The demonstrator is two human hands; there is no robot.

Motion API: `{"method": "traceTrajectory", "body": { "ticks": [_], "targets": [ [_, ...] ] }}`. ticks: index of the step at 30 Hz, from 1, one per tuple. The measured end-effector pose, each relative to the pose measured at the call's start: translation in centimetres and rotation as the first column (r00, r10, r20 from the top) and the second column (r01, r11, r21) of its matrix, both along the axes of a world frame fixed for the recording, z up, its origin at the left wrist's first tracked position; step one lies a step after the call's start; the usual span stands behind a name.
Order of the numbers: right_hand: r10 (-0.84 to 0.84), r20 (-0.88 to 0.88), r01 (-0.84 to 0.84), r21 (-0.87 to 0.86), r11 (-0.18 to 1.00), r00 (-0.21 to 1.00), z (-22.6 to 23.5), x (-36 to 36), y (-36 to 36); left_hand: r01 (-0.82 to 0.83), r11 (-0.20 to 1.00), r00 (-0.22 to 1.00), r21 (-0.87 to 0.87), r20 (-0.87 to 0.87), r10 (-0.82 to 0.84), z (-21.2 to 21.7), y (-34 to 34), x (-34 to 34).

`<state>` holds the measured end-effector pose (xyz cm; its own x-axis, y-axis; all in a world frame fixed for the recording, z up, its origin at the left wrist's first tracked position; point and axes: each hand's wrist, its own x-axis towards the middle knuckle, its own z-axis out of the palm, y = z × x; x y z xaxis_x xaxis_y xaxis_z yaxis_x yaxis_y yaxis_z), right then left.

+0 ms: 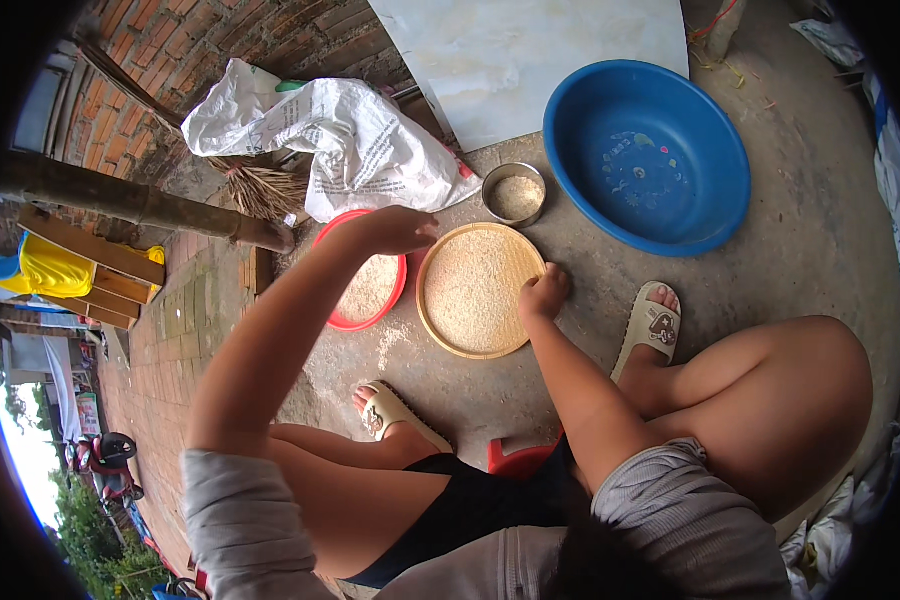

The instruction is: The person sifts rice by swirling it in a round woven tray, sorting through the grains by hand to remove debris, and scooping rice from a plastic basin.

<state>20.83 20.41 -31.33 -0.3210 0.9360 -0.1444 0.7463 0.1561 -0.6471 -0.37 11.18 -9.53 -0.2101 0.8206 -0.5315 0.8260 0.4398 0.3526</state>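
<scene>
A round woven tray full of pale grain lies on the concrete floor in front of me. My right hand is closed on the tray's right rim. My left hand hovers over the tray's upper left edge, fingers curled downward, just above a red bowl that also holds grain. Whether the left hand holds grain is not visible. A small metal bowl with some grain stands just behind the tray.
A large blue basin sits at the back right. A white sack and a straw broom lie at the back left by a brick wall. My sandalled feet flank the tray; spilled grain dots the floor.
</scene>
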Motion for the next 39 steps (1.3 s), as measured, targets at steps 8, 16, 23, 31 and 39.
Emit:
{"method": "traceTrajectory", "body": {
  "ticks": [8, 16, 23, 31, 39],
  "targets": [
    [-0.044, 0.068, 0.051, -0.107, 0.993, 0.997, -0.6, 0.5, 1.6, -0.675, 0.504, 0.606, 0.539, 0.015, 0.795, -21.3, 0.8, 8.8],
    [0.104, -0.007, -0.104, -0.009, 0.995, 0.995, -2.0, -0.8, 1.0, -0.530, 0.635, 0.688, 0.562, -0.152, 0.710, -23.4, -0.2, 10.3],
    [0.147, 0.012, -0.147, -0.026, 0.989, 0.989, -1.5, -0.8, 0.7, -0.283, 0.677, 0.889, 0.680, -0.079, 0.451, -25.0, -0.7, 15.7],
    [0.015, 0.110, -0.014, -0.012, 1.000, 0.994, -0.3, -1.8, -0.5, -0.221, 0.727, 0.924, 0.650, -0.099, 0.369, -23.7, -1.2, 17.9],
    [0.283, -0.066, -0.245, 0.339, 0.908, 0.957, 1.6, -4.2, -3.8, -0.928, -0.175, 0.121, 0.330, 0.709, 0.695, -21.3, -0.3, 13.1]
  ]
}}
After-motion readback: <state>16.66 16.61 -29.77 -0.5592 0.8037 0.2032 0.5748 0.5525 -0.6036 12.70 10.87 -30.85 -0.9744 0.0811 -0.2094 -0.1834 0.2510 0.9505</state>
